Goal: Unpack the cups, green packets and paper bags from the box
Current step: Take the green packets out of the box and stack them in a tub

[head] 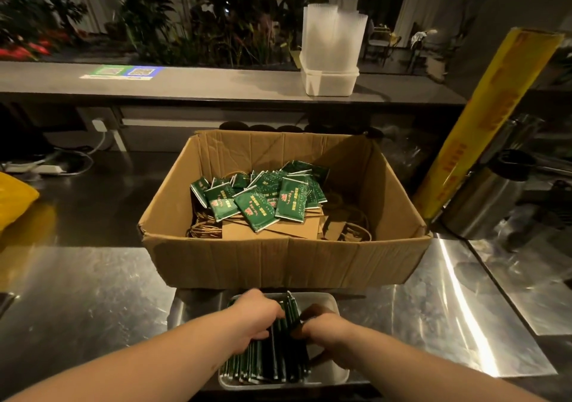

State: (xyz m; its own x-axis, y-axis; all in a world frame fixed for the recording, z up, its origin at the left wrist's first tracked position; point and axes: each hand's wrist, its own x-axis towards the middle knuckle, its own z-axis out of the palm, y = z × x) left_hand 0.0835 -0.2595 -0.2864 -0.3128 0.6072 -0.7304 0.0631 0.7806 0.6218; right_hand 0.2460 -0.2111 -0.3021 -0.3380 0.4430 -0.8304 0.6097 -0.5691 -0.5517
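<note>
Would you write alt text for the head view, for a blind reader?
The left hand and right hand grip green packets standing on edge in a tray on a steel counter. Behind, an open cardboard box holds more packets atop paper bags.

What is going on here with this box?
A person is unpacking a cardboard box. The left hand and the right hand grip a row of green packets standing on edge in a tray. Other loose packets lie in the box on paper bags. Cups stand on the back shelf.
</note>
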